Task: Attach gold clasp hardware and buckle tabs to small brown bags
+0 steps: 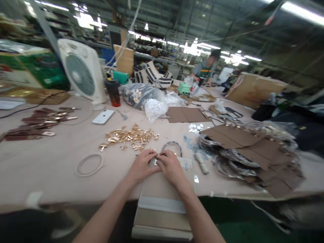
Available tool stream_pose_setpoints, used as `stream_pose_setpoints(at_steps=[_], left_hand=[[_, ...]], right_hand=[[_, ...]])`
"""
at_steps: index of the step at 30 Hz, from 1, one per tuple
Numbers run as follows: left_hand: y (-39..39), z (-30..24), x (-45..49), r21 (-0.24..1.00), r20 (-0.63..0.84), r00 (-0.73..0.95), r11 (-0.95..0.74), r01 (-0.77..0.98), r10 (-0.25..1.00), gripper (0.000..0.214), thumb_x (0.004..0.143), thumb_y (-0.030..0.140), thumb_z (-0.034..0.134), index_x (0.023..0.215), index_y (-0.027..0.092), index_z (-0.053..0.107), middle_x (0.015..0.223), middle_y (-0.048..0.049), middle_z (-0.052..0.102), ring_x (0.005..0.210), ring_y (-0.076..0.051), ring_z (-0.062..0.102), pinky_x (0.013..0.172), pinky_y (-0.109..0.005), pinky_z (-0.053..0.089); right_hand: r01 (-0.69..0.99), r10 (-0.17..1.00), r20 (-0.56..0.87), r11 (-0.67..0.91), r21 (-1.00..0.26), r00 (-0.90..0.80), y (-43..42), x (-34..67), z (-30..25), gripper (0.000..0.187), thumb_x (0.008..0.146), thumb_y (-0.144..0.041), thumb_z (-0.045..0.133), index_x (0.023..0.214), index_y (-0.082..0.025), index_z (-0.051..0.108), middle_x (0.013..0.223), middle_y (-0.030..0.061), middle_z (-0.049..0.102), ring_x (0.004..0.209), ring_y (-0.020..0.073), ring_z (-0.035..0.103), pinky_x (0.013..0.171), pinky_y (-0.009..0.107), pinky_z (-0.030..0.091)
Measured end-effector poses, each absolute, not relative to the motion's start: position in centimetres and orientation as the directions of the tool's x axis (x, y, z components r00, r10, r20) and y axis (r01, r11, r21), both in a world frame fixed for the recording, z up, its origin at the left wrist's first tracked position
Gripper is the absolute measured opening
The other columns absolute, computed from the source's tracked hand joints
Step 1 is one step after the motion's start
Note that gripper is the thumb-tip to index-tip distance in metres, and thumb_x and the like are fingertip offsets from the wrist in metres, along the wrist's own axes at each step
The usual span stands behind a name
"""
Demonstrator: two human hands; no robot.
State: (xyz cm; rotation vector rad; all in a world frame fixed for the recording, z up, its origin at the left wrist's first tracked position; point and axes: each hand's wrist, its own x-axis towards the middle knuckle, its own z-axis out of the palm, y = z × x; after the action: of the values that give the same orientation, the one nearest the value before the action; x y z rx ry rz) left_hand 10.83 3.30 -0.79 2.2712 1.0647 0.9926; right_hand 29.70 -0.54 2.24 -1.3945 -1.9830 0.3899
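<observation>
My left hand (144,165) and my right hand (171,167) meet at the far end of a beige flat piece (167,189) that lies toward me over the table edge. Both hands are closed, fingertips pinched close together. What they pinch is hidden by the fingers. A curved handle (174,143), dark and wrapped in clear film, arches just beyond my right hand. Past my left hand spreads a pile of small gold metal fittings (134,135). To its left lies a coil of pale strip (89,164).
Brown panels with wrapped handles (253,148) are stacked at right, beside a small roll (201,163). Further back are a white phone (103,116), a dark tumbler (113,92), a fan (81,71) and plastic bags (155,108). Brown straps (37,123) lie left. Another person (205,69) works at the far end.
</observation>
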Motion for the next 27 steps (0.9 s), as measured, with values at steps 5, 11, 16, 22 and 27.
stream_pose_setpoints(at_steps=[5, 11, 16, 22, 27], left_hand=[[4.5, -2.1, 10.8, 0.573, 0.442, 0.453, -0.632, 0.522, 0.774, 0.059, 0.084, 0.056, 0.079, 0.131, 0.024, 0.067, 0.132, -0.0102, 0.066, 0.125, -0.032, 0.061, 0.11, -0.054, 0.052], [3.2, -0.2, 11.0, 0.474, 0.559, 0.481, -0.736, 0.484, 0.676, 0.046, 0.092, 0.041, 0.072, 0.135, 0.028, 0.064, 0.137, -0.0087, 0.063, 0.129, -0.031, 0.058, 0.113, -0.056, 0.048], [-0.2, 2.3, 15.6, 0.435, 0.507, 0.64, -0.813, 0.388, 0.577, 0.037, 0.095, 0.021, 0.064, 0.132, 0.027, 0.064, 0.131, -0.0082, 0.068, 0.124, -0.028, 0.06, 0.108, -0.049, 0.052], [-2.4, 1.9, 22.2, 0.396, 0.374, 0.733, -0.813, 0.427, 0.568, 0.049, 0.088, 0.029, 0.075, 0.134, 0.021, 0.058, 0.136, -0.0126, 0.064, 0.126, -0.033, 0.057, 0.106, -0.051, 0.05], [-3.1, 0.6, 23.8, 0.403, 0.369, 0.652, -0.746, 0.53, 0.663, 0.037, 0.094, 0.027, 0.067, 0.129, 0.02, 0.059, 0.128, -0.0123, 0.066, 0.122, -0.032, 0.057, 0.106, -0.051, 0.048]], right_hand=[[0.54, 0.864, 0.484, 0.343, -0.768, 0.139, -1.1, 33.2, 4.0, 0.028, 0.096, -0.029, 0.066, 0.123, -0.026, 0.072, 0.12, 0.008, 0.07, 0.111, 0.0215, 0.065, 0.099, 0.036, 0.055], [0.571, 0.643, 0.461, 0.045, -0.82, 0.611, -2.9, 43.4, 3.6, 0.041, 0.095, -0.049, 0.058, 0.115, -0.016, 0.073, 0.109, 0.0117, 0.072, 0.093, 0.0219, 0.066, 0.083, 0.036, 0.055], [0.751, 0.84, 0.345, -0.106, -0.652, 0.418, -3.2, 48.3, 0.9, 0.055, 0.08, -0.061, 0.073, 0.114, -0.018, 0.074, 0.097, 0.0085, 0.072, 0.079, 0.0218, 0.065, 0.077, 0.036, 0.054], [0.756, 0.886, 0.293, -0.092, -0.648, 0.359, -3.3, 48.4, -0.5, 0.054, 0.083, -0.057, 0.069, 0.118, -0.016, 0.074, 0.102, 0.0122, 0.076, 0.088, 0.0276, 0.068, 0.087, 0.043, 0.053], [0.176, 0.797, 0.15, 0.055, -0.983, 0.585, -3.0, 47.4, 1.0, 0.052, 0.087, -0.062, 0.061, 0.118, -0.02, 0.068, 0.101, 0.0071, 0.074, 0.087, 0.024, 0.069, 0.081, 0.038, 0.056]])
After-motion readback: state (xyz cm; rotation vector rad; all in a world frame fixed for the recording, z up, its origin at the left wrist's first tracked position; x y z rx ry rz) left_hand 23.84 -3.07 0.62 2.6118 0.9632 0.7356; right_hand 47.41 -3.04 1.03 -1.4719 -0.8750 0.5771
